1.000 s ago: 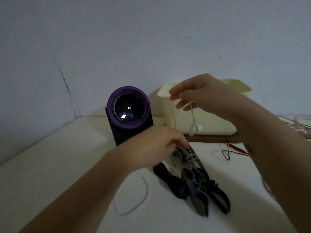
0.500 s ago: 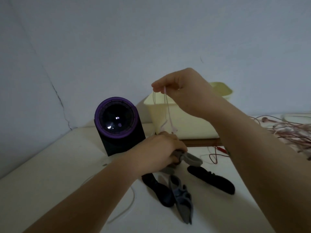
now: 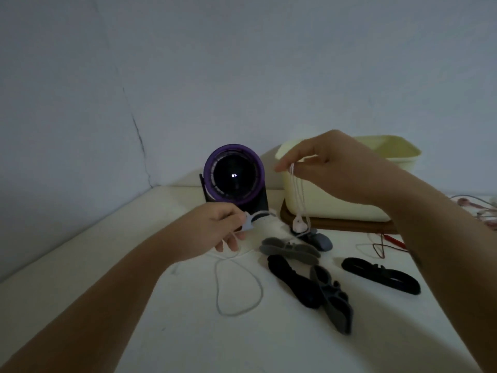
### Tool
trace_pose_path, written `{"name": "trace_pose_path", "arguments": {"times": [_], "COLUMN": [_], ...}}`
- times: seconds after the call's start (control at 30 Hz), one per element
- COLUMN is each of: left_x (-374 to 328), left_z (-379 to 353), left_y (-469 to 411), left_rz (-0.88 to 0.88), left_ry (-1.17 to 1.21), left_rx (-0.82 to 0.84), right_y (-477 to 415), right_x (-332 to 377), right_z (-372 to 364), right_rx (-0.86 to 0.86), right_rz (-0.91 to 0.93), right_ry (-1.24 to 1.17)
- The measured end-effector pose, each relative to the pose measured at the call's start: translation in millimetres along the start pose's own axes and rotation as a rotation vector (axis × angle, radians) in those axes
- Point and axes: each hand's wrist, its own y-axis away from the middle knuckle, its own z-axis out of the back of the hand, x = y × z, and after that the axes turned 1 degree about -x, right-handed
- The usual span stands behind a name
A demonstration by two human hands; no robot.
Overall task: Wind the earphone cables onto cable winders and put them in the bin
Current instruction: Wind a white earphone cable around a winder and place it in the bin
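My right hand (image 3: 326,168) is raised in front of the cream bin (image 3: 387,170) and pinches a white earphone cable (image 3: 297,195). The earbuds (image 3: 298,225) dangle below it. My left hand (image 3: 215,228) holds a light cable winder (image 3: 248,224) with white cable across it, just in front of the purple-ringed device. A slack loop of the same cable (image 3: 238,289) lies on the table under my left hand. Several dark and grey winders lie on the table: a grey one (image 3: 290,250), a dark one (image 3: 293,281), another grey one (image 3: 333,300) and a black one (image 3: 382,275).
A black device with a purple ring (image 3: 233,175) stands at the back by the wall corner. The bin sits on a brown wooden tray (image 3: 349,226). Red and pink cables (image 3: 382,243) tangle at the right edge of the white table (image 3: 107,265).
My left hand has lifted a winder off the pile and moved left with it. My right hand has shifted right and lower with the cable; the earbuds hang lower.
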Motion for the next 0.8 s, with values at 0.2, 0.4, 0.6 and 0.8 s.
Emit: {"name": "trace_pose_path", "arguments": {"times": [0.2, 0.4, 0.6, 0.8], "left_x": [-15, -30, -46, -50], "left_z": [13, 23, 19, 4], "left_y": [1, -12, -34, -44], "left_rz": [0.005, -0.009, -0.022, -0.192], "left_ry": [0.186, 0.325, 0.610, 0.478], "left_rx": [0.036, 0.109, 0.268, 0.188], "right_y": [-5, -19, -23, -23], "right_x": [29, 27, 7, -4], "right_z": [-12, -12, -5, 1], "right_rx": [0.459, 0.281, 0.022, -0.114], "right_rz": [0.039, -0.017, -0.013, -0.012], "right_ry": [0.040, -0.264, -0.395, -0.373]}}
